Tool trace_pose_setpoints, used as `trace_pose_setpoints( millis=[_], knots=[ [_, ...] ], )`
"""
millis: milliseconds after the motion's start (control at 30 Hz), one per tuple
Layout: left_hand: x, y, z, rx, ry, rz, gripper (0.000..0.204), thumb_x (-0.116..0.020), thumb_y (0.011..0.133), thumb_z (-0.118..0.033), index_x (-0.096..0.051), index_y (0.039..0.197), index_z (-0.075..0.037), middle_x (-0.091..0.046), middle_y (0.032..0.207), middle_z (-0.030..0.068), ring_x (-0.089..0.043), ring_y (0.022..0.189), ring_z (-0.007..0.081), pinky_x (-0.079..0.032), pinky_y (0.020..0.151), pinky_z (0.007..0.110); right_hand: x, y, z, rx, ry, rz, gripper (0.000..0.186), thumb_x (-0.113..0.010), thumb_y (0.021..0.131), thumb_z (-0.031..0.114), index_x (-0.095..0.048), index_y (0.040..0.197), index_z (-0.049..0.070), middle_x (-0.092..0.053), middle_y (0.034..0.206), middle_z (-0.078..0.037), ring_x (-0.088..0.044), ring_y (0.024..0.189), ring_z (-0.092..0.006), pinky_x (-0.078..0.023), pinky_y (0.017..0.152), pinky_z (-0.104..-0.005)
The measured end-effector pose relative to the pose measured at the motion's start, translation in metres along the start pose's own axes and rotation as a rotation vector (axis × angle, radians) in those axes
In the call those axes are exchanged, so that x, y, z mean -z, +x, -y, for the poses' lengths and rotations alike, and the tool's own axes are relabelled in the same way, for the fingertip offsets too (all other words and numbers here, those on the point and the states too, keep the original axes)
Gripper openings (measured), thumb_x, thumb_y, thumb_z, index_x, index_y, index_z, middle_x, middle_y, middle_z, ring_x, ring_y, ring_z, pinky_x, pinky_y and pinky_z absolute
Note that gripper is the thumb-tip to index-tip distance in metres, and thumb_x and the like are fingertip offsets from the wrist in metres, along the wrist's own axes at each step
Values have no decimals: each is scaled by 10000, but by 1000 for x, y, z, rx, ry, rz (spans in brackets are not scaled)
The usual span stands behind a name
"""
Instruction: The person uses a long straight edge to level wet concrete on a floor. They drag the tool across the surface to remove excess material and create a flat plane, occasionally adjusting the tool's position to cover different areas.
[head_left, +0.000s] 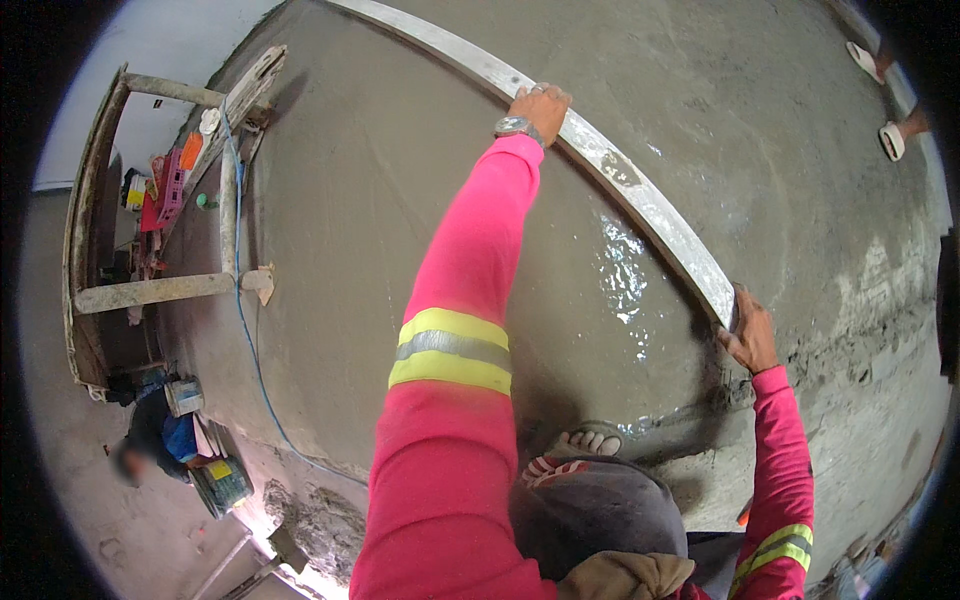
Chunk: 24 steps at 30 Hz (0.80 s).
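Across the wet grey screed in front of you lies a long metal straightedge, smeared with cement, running from the upper middle of the view down toward the right. Your left hand is clamped on it near its upper part, fingers curled over the far edge, with a wristwatch just below the knuckles. Your right hand grips the lower end of the same bar, fingers wrapped round its end and thumb side toward you. Both arms wear pink sleeves with yellow and silver reflective bands.

Just beside the straightedge, on your side of it, a glossy patch of water shines on the screed. Between your arms, near the lower edge, your sandalled foot rests on the surface, with your bent knee in grey cloth below it.

Off to the left, a rough wooden frame stands at the edge of the slab, with a blue cord trailing down past it. Coloured things sit inside the frame, too small to tell apart. Below that, another person crouches among buckets on the lower floor. At the upper right, two feet in white sandals stand at the far rim of the screed, well apart from your hands.
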<state>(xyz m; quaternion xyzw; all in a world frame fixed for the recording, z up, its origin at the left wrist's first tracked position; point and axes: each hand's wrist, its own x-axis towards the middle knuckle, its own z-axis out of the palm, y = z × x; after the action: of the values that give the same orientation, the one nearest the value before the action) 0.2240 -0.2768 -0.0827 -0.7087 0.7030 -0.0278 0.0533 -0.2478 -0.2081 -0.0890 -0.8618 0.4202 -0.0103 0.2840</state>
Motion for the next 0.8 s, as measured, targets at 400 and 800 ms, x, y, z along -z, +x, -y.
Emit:
trace_pose_setpoints(
  millis=[400,800],
  knots=[
    [-6,-13,2,-4,-20,-36,412,-619,767,-39,-562,1170,-104,-556,1226,90,-482,1208,273,-405,980,428,7,-4,9,25,-15,12,769,-690,632,248,-407,1293,-24,-537,1147,-305,-526,1042,-464,-427,906,-462],
    [1,-21,-11,-13,-27,12,365,-561,809,-43,-569,1166,-117,-552,1234,93,-478,1217,278,-403,980,456,9,-15,-6,17,-3,17,779,-707,628,241,-407,1297,-21,-534,1176,-290,-513,1069,-465,-409,923,-479]
  ],
)
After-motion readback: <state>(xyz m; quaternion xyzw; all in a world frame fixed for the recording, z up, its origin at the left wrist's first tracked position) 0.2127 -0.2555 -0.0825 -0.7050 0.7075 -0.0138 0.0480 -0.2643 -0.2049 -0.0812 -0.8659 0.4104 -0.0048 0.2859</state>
